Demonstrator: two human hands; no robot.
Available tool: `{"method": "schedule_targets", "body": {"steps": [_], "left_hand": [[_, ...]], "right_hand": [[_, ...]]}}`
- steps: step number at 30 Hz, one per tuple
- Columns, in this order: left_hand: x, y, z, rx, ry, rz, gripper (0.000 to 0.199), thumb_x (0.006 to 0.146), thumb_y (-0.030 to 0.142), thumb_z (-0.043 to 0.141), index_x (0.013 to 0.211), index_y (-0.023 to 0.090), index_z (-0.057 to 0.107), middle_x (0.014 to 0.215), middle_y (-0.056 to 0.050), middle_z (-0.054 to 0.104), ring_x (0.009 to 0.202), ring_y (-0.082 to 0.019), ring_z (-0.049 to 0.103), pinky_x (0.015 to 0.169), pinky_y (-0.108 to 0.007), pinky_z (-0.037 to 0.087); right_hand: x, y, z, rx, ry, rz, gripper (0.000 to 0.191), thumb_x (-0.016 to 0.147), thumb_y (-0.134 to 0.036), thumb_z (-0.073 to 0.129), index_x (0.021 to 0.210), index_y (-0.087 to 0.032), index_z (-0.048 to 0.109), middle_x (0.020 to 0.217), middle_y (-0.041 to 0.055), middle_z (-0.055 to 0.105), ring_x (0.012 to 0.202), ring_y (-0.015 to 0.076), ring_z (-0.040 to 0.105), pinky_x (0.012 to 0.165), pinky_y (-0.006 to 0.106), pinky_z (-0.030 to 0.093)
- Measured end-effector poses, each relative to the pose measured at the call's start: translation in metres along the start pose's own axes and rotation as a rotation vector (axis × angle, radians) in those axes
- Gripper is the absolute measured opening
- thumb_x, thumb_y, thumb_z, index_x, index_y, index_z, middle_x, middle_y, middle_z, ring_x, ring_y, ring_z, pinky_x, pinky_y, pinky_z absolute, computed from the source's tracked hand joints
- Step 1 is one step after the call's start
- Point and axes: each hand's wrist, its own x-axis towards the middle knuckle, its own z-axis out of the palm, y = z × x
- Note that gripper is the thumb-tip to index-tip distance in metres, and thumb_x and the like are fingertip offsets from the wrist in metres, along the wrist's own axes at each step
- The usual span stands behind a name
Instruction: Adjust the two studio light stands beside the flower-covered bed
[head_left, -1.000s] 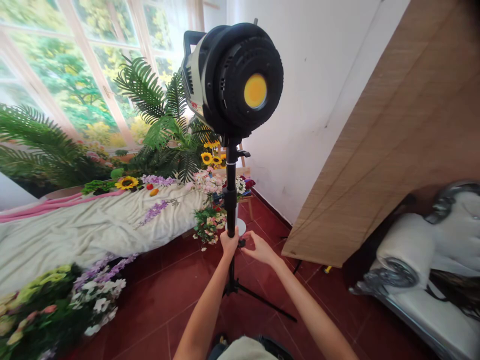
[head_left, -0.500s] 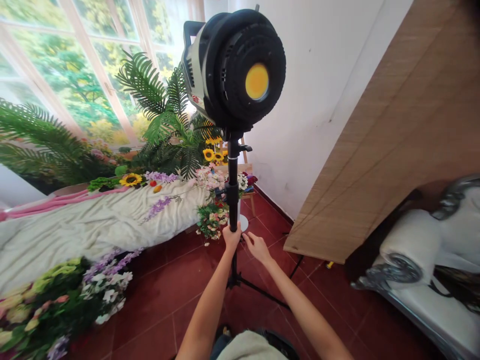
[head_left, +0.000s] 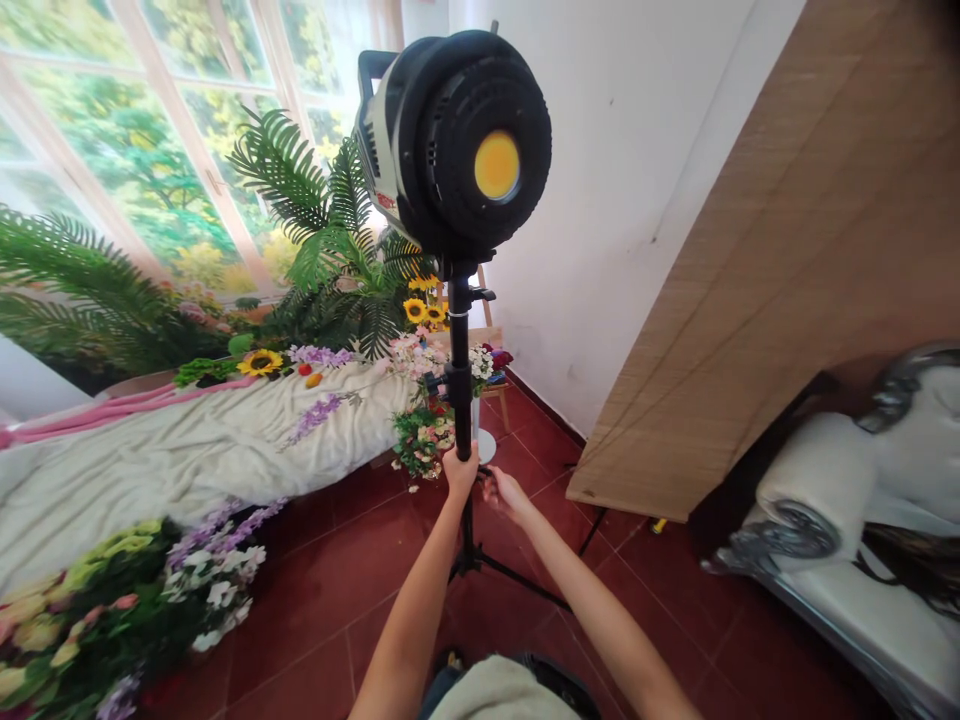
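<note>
A black studio light (head_left: 480,150) with a round yellow LED face sits on top of a black light stand (head_left: 461,400). My left hand (head_left: 460,470) is wrapped round the stand's pole below its middle clamp. Just right of it, my right hand (head_left: 506,494) has its fingers curled at a small dark knob (head_left: 484,472) on the stand's lower collar. The fingertips partly hide this knob. Farther down, the stand's legs (head_left: 517,580) spread over the red tiles. Another knob (head_left: 481,294) sticks out right below the lamp head.
A couch draped in cream cloth (head_left: 225,440) with artificial flowers lies left, palm fronds (head_left: 300,190) behind it. More flowers (head_left: 217,590) stand at front left. A leaning bamboo blind (head_left: 675,400) and a white silver-trimmed sofa (head_left: 817,480) are on the right.
The lamp and upper pole have tilted slightly left and down in view. My right hand has turned, its fingers curling in at the knob. My left hand keeps its hold on the pole.
</note>
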Motion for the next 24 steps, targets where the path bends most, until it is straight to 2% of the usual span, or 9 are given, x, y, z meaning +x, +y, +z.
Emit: {"method": "schedule_targets", "body": {"steps": [2,5,8,11,16,24], "left_hand": [[0.0,0.001,-0.001,-0.007,-0.022,0.012,0.036,0.072,0.046,0.056,0.053,0.015,0.056,0.048,-0.002,0.056,0.045,-0.012,0.053,0.046,-0.021,0.04],[0.0,0.001,-0.001,-0.019,-0.026,0.019,0.037,0.072,0.047,0.056,0.054,0.015,0.056,0.049,-0.003,0.057,0.045,-0.013,0.054,0.046,-0.022,0.04],[0.0,0.0,0.0,-0.029,-0.027,0.027,0.037,0.072,0.047,0.056,0.054,0.014,0.057,0.049,-0.003,0.057,0.046,-0.013,0.055,0.046,-0.022,0.041],[0.001,0.001,0.001,-0.038,-0.031,0.031,0.038,0.072,0.047,0.056,0.053,0.014,0.057,0.049,-0.003,0.058,0.047,-0.013,0.055,0.048,-0.022,0.042],[0.0,0.003,0.002,-0.049,-0.039,0.001,0.039,0.071,0.048,0.057,0.052,0.014,0.057,0.049,-0.004,0.058,0.047,-0.013,0.055,0.048,-0.022,0.042],[-0.001,-0.001,0.003,-0.009,-0.038,-0.01,0.041,0.072,0.051,0.055,0.054,0.014,0.058,0.051,-0.004,0.059,0.048,-0.013,0.055,0.05,-0.023,0.042]], "right_hand": [[-0.007,0.0,-0.005,-0.257,0.12,-0.03,0.055,0.09,-0.053,0.019,0.062,-0.02,0.053,0.05,0.0039,0.056,0.044,0.0153,0.05,0.043,0.024,0.034],[-0.018,-0.007,-0.015,-0.648,0.231,-0.248,0.046,0.091,-0.053,0.024,0.081,-0.023,0.057,0.071,0.0034,0.065,0.068,0.0184,0.06,0.056,0.025,0.039],[-0.022,-0.02,-0.024,-0.941,0.148,-0.434,0.04,0.092,-0.049,0.027,0.094,-0.023,0.057,0.087,0.0039,0.065,0.08,0.0179,0.061,0.063,0.024,0.04],[-0.017,-0.031,-0.03,-1.157,0.057,-0.513,0.04,0.093,-0.047,0.028,0.097,-0.02,0.058,0.091,0.007,0.065,0.084,0.0172,0.06,0.065,0.023,0.04],[-0.003,-0.037,-0.04,-1.24,-0.023,-0.609,0.047,0.093,-0.048,0.027,0.086,-0.017,0.063,0.086,0.0084,0.066,0.079,0.0159,0.06,0.065,0.022,0.038],[0.008,-0.02,-0.044,-1.072,-0.019,-0.679,0.05,0.094,-0.045,0.028,0.076,-0.016,0.065,0.072,0.0078,0.067,0.066,0.0141,0.059,0.061,0.022,0.033]]}}
